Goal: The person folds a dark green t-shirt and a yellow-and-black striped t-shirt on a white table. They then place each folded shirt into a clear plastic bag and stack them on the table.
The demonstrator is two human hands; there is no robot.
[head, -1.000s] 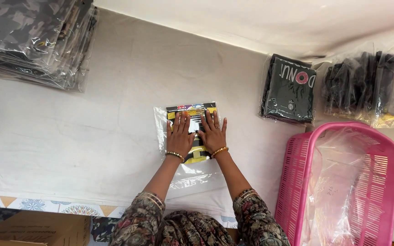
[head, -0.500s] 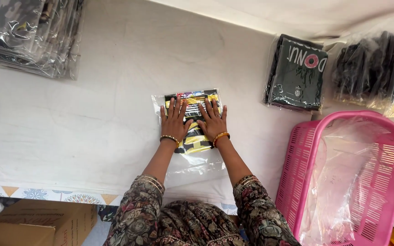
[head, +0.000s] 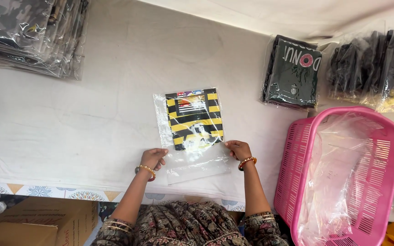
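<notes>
Head view, looking down on a white cloth-covered table (head: 69,127).

Centre: clear plastic bag (head: 192,136) lying flat, with a folded black-and-yellow striped garment (head: 194,119) inside its upper part. The bag's open, empty end points toward 6 o'clock, toward the person.

Left hand (head: 152,159) at the bag's 7 o'clock corner, fingers curled, fingertips pinching the plastic edge. Gold and red bangles at the wrist.

Right hand (head: 238,149) at the bag's 4 o'clock edge, fingers curled, thumb and fingertips nipping the plastic there. Beaded bangle at the wrist.

The hands are well apart, one on each side of the empty end.

At 10 o'clock: stack of bagged camouflage garments (head: 28,34).
At 2 o'clock: bagged dark garment with a doughnut print (head: 292,73); past it, a bag of black folded items (head: 370,68).
At 4 o'clock: pink slatted basket (head: 391,136) lined with clear plastic.
At 8 o'clock, below the table edge: cardboard box (head: 37,223).
</notes>
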